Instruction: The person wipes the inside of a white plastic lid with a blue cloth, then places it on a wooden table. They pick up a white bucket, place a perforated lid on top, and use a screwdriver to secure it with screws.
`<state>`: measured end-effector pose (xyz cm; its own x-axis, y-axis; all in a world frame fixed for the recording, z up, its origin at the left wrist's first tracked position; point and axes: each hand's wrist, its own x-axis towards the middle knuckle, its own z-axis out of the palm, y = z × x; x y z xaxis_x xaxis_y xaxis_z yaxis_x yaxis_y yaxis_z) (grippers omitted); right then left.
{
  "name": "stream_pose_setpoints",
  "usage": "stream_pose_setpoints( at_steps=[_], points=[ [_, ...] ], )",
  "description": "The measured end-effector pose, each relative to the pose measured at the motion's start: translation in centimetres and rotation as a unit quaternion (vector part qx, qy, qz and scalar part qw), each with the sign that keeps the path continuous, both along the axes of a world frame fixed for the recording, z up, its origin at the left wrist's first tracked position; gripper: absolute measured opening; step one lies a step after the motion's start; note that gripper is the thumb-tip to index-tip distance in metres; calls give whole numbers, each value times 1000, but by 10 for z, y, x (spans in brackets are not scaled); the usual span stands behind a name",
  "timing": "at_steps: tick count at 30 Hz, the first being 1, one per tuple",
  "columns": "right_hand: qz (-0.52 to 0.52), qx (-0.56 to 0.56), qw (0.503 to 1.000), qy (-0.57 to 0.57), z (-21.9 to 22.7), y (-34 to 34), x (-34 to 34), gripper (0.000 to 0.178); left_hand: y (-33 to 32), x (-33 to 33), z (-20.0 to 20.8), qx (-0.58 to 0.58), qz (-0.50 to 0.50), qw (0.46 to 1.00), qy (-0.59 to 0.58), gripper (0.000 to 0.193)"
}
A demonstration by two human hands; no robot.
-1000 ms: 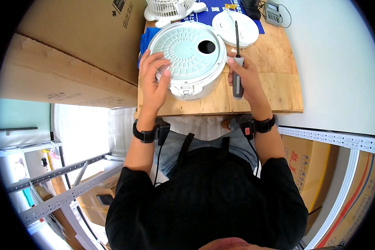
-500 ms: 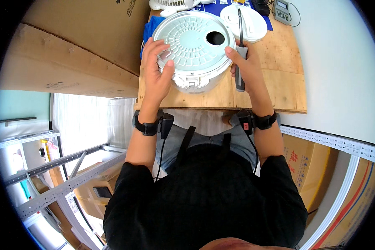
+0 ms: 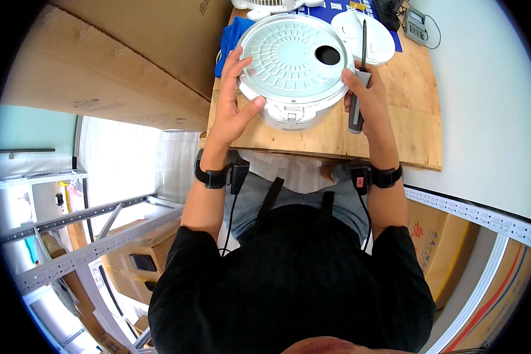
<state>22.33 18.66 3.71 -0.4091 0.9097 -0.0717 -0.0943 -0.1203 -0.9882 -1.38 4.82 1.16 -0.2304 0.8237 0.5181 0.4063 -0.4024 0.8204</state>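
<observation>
Above plywood (image 3: pixel 417 131), the left hand (image 3: pixel 230 113) cups an appliance (image 3: pixel 289 56).

Bright, mostly even light — the pale floor (image 3: pixel 127 150) at left glares nearly white, while the black shirt (image 3: pixel 289 277) swallows detail. The lid (image 3: pixel 288 62) looks fairly crisp — toward the dark, rounded edge, fisheye distortion bows the white post (image 3: pixel 481 292).

The top (image 3: pixel 289 277) is black and short-sleeved, the jeans (image 3: pixel 343 200) blue — the wristbands (image 3: pixel 213 179) black, with thin cables (image 3: pixel 229 223).
</observation>
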Motion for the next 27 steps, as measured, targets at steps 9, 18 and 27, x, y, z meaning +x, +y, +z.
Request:
stream_pose_setpoints(
  at_steps=[9, 18, 27],
  points=[
    [28, -81, 994, 65, -2, 6, 27, 53, -9, 9, 26, 22, 116, 987, 107, 72],
    [-39, -69, 978, 192, -10, 18, 95, 60, -46, 112, 35, 48, 15, 998, 30, 15],
    [-91, -182, 952, 227, -44, 22, 128, 33, 56, 185, -48, -255, -6, 964, 78, 40]
  ],
)
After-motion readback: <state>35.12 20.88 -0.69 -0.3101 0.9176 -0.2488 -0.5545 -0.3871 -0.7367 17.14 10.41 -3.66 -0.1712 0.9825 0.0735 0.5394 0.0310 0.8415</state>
